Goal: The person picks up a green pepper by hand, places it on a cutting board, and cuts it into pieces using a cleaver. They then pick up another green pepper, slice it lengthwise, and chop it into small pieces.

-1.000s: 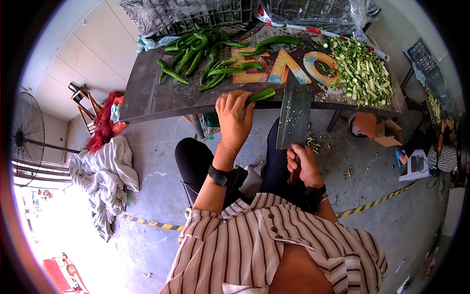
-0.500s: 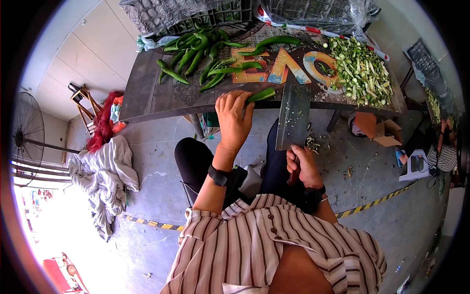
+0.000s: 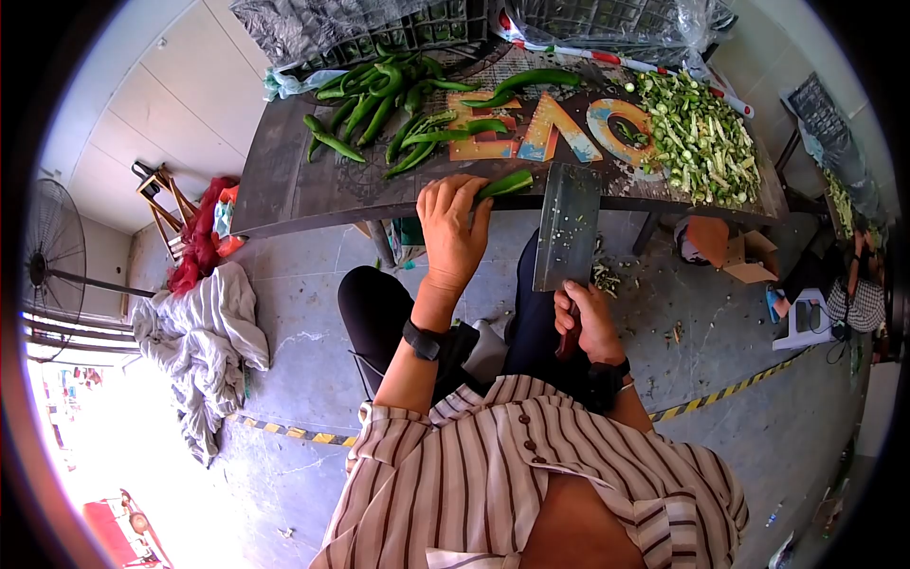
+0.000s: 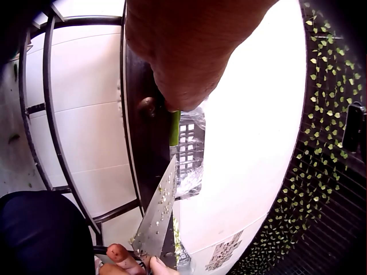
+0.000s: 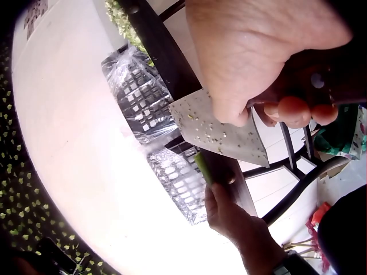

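Observation:
At the table's front edge, my left hand holds a green chili pepper against the tabletop. The pepper's cut end points right, past the thumb. My right hand grips the dark red handle of a cleaver. Its broad blade, speckled with pale pepper bits, stands just right of the cut end and overlaps the table edge in the head view. In the right wrist view, fingers curl round the handle, and the pepper shows beyond the blade. The left wrist view mostly hides the left fingers behind the forearm.
Whole green peppers lie heaped on the left of the table. Chopped pepper is piled on the right. Plastic-wrapped black crates line the back edge. A fan stands left, beside grey cloth.
The cleaver has shifted very slightly left and down in the head view. My left hand and the pepper have stayed in place.

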The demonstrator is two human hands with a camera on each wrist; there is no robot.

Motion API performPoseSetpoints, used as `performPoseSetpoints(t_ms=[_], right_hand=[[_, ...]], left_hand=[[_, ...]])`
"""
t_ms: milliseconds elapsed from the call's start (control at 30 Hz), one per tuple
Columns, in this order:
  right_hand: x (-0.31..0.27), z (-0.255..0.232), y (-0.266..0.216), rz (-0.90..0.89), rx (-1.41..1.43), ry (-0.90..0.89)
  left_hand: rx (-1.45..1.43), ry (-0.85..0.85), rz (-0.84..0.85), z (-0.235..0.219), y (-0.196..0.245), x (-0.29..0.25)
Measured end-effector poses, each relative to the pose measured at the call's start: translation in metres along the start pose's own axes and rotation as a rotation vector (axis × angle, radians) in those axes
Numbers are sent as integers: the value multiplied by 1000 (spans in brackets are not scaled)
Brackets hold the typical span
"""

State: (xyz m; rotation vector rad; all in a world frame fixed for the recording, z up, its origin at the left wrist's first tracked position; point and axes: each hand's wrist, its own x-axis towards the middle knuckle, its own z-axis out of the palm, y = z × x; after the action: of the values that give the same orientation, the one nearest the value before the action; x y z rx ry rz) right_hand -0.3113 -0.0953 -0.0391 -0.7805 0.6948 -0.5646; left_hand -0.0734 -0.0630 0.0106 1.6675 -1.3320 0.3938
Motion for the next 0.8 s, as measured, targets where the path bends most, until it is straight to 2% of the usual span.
performPoseSetpoints(t_ms=[800], right_hand=[[-1,4,2,7,-13,-13]], left_hand=[[-1,13,8,2,0,-2]])
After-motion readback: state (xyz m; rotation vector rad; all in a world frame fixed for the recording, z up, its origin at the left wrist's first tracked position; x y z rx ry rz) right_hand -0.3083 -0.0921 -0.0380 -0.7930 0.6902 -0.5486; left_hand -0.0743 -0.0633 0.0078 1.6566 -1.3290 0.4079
